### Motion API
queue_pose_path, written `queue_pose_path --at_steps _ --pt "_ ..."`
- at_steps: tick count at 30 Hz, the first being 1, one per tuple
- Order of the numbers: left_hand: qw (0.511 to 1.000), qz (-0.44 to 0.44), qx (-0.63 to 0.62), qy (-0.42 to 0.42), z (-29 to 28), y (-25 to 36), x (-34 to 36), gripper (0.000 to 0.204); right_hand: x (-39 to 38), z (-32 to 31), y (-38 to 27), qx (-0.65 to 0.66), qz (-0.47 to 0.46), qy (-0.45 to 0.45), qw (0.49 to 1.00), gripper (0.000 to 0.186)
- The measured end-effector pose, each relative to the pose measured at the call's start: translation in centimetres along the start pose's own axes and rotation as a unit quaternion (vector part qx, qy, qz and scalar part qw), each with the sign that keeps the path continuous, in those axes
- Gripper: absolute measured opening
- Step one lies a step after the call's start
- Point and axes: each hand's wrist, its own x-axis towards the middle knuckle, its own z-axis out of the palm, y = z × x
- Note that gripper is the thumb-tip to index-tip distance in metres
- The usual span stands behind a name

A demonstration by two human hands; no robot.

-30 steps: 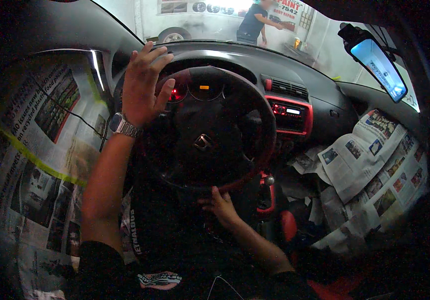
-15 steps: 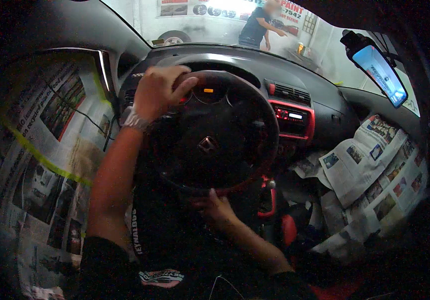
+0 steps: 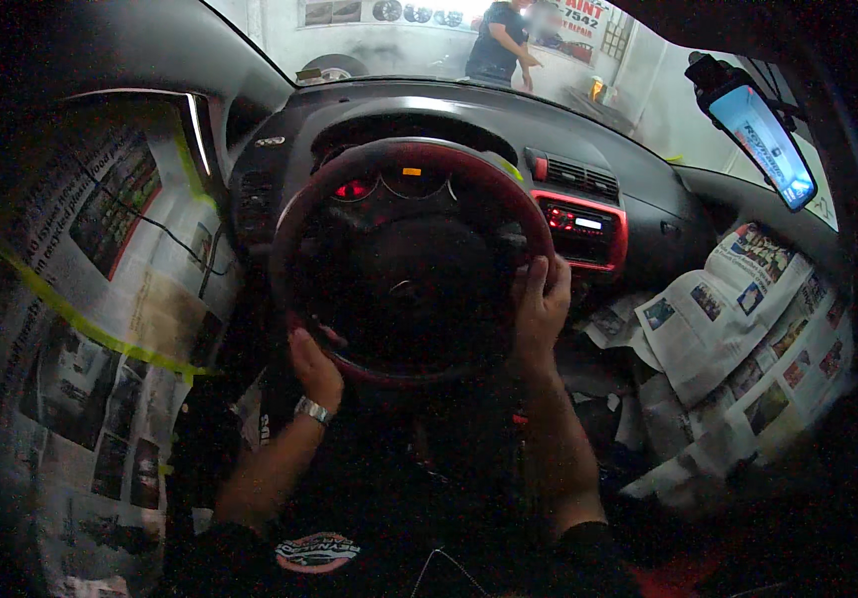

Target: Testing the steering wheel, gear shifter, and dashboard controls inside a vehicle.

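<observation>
I have both hands on a dark steering wheel (image 3: 414, 151). My left hand (image 3: 314, 364), with a metal watch on its wrist, is closed on the lower left of the rim. My right hand (image 3: 541, 304) grips the right side of the rim, its fingers wrapped round it. Behind the wheel, the instrument cluster (image 3: 411, 183) glows red and orange. A red-trimmed console with a lit stereo (image 3: 576, 227) is beside my right hand. The gear lever below it is hidden or too dark to make out.
Newspaper sheets with yellow tape (image 3: 130, 349) cover the left door, and loose newspapers (image 3: 718, 339) lie over the right seat side. A rear-view mirror (image 3: 758, 130) hangs at upper right. Outside the windshield stands a person in a dark shirt (image 3: 499, 45) near a tire (image 3: 334, 70).
My left hand has dropped from the top of the wheel to its lower left. My right hand has moved up from the bottom to the right side, gripping the rim.
</observation>
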Motion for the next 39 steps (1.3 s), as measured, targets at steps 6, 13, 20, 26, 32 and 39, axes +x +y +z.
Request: queue_pose_path --at_steps 6,13,20,26,32,39 --pt "0.984 0.016 0.143 -0.100 -0.4 -9.2 -5.5 0.054 4.9 2.0 -5.8 -0.193 -0.167 -0.011 0.967 0.043" --pt "0.900 -0.217 0.161 -0.341 0.6 -0.4 -9.7 0.056 7.3 6.0 -11.5 -0.367 -0.225 -0.048 0.901 0.051" --pt "0.896 -0.181 0.125 -0.386 1.9 0.6 -10.0 0.060 7.6 8.2 -13.6 -0.396 -0.242 -0.061 0.884 0.054" --pt "0.852 -0.170 0.143 -0.475 2.4 -0.4 -9.8 0.063 7.6 9.9 -14.7 -0.401 -0.268 -0.087 0.872 0.054" --pt "0.708 -0.030 0.225 -0.669 2.0 8.0 -7.2 0.055 7.1 13.4 -15.3 -0.395 -0.367 -0.082 0.839 0.054" --pt "0.674 0.174 0.161 -0.700 0.3 27.9 -0.8 0.044 2.9 20.4 -14.9 -0.384 -0.490 -0.138 0.770 0.051"
